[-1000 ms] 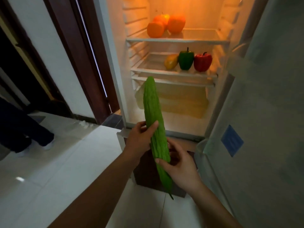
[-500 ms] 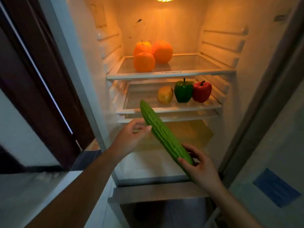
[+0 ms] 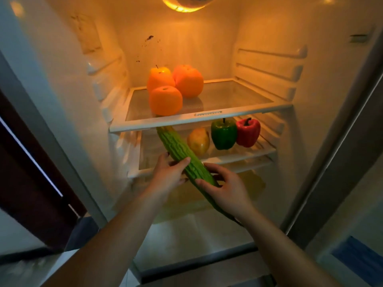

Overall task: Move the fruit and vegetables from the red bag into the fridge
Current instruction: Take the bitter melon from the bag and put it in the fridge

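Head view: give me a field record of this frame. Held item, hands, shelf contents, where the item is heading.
held item: bitter gourd, tilted, tip toward the back left
left hand: grips the gourd's middle
right hand: grips near the stem end
top shelf: oranges, clustered on the left
middle shelf: mango, green bell pepper, red bell pepper, in a row
gourd tip: under the top shelf's front edge, left of the mango
likely destination: the middle shelf's free left part
fridge light: on

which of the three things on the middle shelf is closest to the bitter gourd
The yellow mango, leftmost of the three on the middle shelf. The bitter gourd passes right beside it; the green pepper and red pepper sit farther right.
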The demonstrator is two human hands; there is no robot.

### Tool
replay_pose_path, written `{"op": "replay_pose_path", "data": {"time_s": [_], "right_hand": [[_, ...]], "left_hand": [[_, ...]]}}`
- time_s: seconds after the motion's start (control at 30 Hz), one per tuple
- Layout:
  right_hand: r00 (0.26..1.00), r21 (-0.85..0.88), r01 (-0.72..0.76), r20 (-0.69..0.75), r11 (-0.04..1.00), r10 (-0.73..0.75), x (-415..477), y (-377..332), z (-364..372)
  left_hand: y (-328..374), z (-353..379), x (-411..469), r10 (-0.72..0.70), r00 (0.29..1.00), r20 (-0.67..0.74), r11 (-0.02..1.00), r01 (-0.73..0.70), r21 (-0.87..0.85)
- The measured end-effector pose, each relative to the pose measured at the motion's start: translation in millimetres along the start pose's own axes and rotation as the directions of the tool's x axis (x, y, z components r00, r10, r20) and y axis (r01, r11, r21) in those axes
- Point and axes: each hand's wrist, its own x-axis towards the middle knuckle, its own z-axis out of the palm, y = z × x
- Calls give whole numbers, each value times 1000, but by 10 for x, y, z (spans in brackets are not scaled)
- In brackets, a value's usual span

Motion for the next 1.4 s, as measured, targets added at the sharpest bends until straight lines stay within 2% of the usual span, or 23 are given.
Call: {"op": "replay_pose_path", "data": {"time_s": [0.07, 0.13, 0.23, 0.37, 0.43, 0.57, 0.7, 0.93, 1.07, 1.4], "right_hand": [[1000, -13, 24, -10, 1000, -24, 101, 13, -56], [989, -30, 82, -118, 996, -85, 217, 32, -157], [924, -258, 215, -259, 942, -282, 425, 80, -325], [861, -577, 225, -260, 785, -438, 647, 179, -419], [845, -658, 227, -234, 718, -481, 725, 241, -438], [868, -677, 240, -171, 696, -466, 805, 317, -469], [877, -681, 266, -122, 682, -465, 886, 369, -475], [856, -666, 324, -96, 672, -507, 965, 456, -444], [846, -657, 334, -107, 676, -522, 1005, 515, -451], [834, -696, 301, -141, 653, -534, 1082, 580, -515]], "left_hand": [[70, -34, 62, -11, 1000, -25, 1000, 11, -6], [132, -102, 111, 25, 999, -41, 999, -23, 48], [207, -183, 158, 99, 993, -60, 976, -86, 198], [284, -156, 246, 126, 990, -65, 958, -104, 268], [284, -119, 270, 165, 985, -48, 935, -141, 325], [252, -79, 217, 193, 981, -24, 925, -174, 338], [207, -54, 159, 239, 971, 0, 873, -215, 437], [144, -2, 236, 182, 983, 4, 910, -170, 379], [132, 39, 298, 257, 966, 9, 885, -239, 399], [213, 204, 556, 300, 952, 68, 820, -293, 491]]}}
